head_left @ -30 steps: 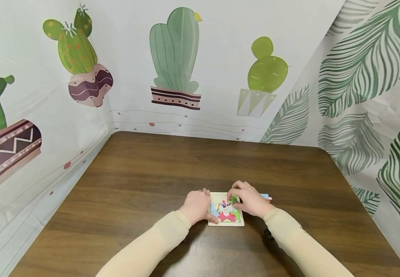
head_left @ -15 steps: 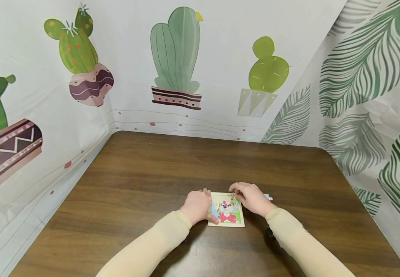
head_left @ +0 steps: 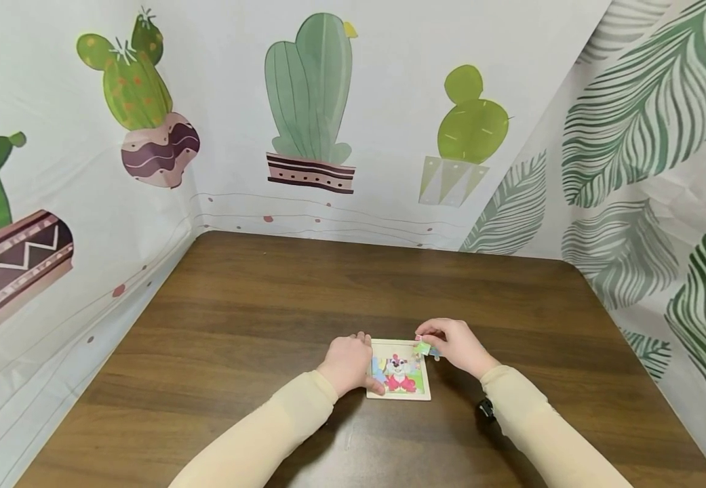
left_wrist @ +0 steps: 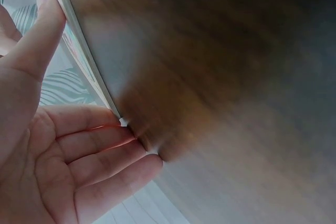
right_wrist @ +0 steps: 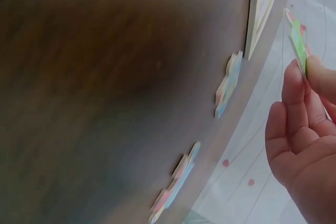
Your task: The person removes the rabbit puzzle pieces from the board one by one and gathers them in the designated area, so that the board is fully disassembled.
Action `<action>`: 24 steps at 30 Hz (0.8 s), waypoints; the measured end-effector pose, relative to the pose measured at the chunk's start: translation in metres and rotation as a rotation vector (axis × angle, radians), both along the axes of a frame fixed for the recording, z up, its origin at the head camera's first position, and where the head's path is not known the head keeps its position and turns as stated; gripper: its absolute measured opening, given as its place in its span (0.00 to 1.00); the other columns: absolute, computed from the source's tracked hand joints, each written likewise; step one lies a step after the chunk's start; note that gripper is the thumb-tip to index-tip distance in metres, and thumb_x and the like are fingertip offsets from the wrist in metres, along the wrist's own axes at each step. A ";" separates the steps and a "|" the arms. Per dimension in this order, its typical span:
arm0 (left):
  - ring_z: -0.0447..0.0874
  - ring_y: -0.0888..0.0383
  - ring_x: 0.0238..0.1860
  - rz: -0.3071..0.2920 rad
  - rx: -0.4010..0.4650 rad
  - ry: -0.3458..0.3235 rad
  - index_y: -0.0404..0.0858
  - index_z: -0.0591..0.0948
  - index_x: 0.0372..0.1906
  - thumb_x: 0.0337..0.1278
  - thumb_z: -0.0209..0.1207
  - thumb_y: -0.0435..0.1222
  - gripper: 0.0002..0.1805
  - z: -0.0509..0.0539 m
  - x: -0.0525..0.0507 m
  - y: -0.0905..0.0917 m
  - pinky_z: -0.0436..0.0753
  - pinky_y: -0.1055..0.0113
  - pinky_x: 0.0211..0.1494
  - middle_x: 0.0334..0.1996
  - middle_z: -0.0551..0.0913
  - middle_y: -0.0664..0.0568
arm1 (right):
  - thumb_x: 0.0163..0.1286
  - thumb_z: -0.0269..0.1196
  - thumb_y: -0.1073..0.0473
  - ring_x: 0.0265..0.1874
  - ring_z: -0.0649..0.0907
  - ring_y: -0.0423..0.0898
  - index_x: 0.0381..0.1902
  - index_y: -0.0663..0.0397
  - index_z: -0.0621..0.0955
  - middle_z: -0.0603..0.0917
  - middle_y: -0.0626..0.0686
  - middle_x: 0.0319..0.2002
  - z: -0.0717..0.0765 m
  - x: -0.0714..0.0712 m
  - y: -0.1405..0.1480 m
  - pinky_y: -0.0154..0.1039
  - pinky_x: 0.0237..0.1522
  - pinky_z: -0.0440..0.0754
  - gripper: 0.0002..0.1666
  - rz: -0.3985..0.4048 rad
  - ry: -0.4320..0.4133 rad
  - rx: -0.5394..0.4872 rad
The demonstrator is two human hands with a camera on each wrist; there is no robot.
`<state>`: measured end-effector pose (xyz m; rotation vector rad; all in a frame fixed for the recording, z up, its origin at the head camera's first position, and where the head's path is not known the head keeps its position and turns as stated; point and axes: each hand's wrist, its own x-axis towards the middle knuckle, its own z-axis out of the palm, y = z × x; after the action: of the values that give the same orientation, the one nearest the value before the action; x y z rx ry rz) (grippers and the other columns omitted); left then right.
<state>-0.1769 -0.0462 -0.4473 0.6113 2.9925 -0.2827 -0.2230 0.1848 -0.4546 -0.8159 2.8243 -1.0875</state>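
A square puzzle board (head_left: 399, 398) with a pale rim and a cartoon animal picture lies on the table. My left hand (head_left: 345, 364) grips its left side, thumb over the near left part and fingers by the far left corner; the left wrist view shows the hand (left_wrist: 68, 145) along the board's edge (left_wrist: 86, 56). Above the board's far right corner, my right hand (head_left: 459, 346) pinches a green puzzle piece (head_left: 422, 348). In the right wrist view this piece (right_wrist: 298, 43) is tilted between thumb and fingertips of the hand (right_wrist: 310, 124), apart from the board (right_wrist: 255, 19).
Two flat clusters of puzzle pieces, one nearer the board (right_wrist: 229, 85) and one farther off (right_wrist: 176, 182), lie on the table in the right wrist view. The brown table (head_left: 279, 291) meets a printed cloth (head_left: 383, 203) at its back.
My right hand has moved right from over the board to its far right corner, with the green piece now showing between its fingers. The left hand and the board have stayed in place.
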 end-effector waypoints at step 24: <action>0.78 0.56 0.56 -0.009 -0.006 0.000 0.34 0.74 0.63 0.27 0.59 0.75 0.60 -0.001 0.000 -0.001 0.82 0.65 0.40 0.59 0.78 0.47 | 0.62 0.65 0.63 0.24 0.78 0.40 0.29 0.57 0.84 0.84 0.45 0.26 0.011 -0.008 0.075 0.33 0.29 0.76 0.04 -0.067 -0.067 0.112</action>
<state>-0.1766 -0.0469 -0.4485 0.6239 2.9889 -0.2922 -0.2308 0.2594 -0.4433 -0.6686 2.8447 -0.9348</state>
